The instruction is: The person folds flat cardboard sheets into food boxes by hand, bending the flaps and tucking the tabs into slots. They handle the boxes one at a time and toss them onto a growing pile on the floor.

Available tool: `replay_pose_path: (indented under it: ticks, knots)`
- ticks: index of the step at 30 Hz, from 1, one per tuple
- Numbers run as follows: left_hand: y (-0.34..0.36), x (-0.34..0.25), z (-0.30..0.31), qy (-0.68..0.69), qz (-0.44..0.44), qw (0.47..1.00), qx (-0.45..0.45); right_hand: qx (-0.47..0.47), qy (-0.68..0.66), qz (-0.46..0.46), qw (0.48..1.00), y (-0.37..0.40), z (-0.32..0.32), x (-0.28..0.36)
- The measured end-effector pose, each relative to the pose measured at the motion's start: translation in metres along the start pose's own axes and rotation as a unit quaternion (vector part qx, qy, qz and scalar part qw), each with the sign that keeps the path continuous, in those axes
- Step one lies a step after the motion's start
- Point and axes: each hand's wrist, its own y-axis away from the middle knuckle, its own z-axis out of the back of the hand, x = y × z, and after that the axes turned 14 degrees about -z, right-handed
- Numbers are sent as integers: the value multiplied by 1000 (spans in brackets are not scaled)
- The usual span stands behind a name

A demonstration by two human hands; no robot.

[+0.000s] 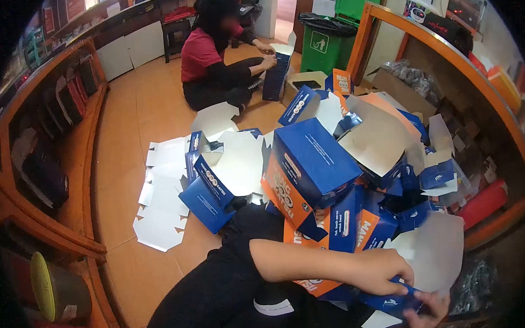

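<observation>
At the lower right, a blue cardboard box [390, 304] is between my two hands, its white inner lid panel [436, 244] standing raised behind them. My left hand [382, 270] reaches across from the left, fingers curled over the box's upper edge. My right hand [429, 311] grips the same box at its right corner, with the thumb and fingers bent around it. Close by, a large blue and orange box [318, 158] rests tilted on top of the pile. Part of the held box is hidden by my hands and arm.
More folded boxes [374, 134] are heaped in front of me. Flat white cardboard [160, 199] lies on the tiled floor. A person [216, 65] sits further back, holding a blue box [277, 74]. Wooden shelves [87, 167] stand left; a green bin [327, 45] is behind.
</observation>
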Motion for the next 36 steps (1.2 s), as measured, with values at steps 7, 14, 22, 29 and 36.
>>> replay_pose_path:
  ticks: [7,14,22,29,36]
  knots:
    - [-1,5,-5,2,22,998,-56,-221,5,-320,921,13,-19,25]
    - [0,18,-10,77,-43,996,-25,38,-137,-319,937,-21,2,28]
    - [1,11,-9,88,-42,993,-60,24,-133,-267,954,19,-4,3]
    - [4,7,-8,35,-39,994,-96,-248,-160,-430,853,17,-34,24]
    - [8,7,-2,67,-42,994,-73,-142,-229,-442,855,-13,-26,37]
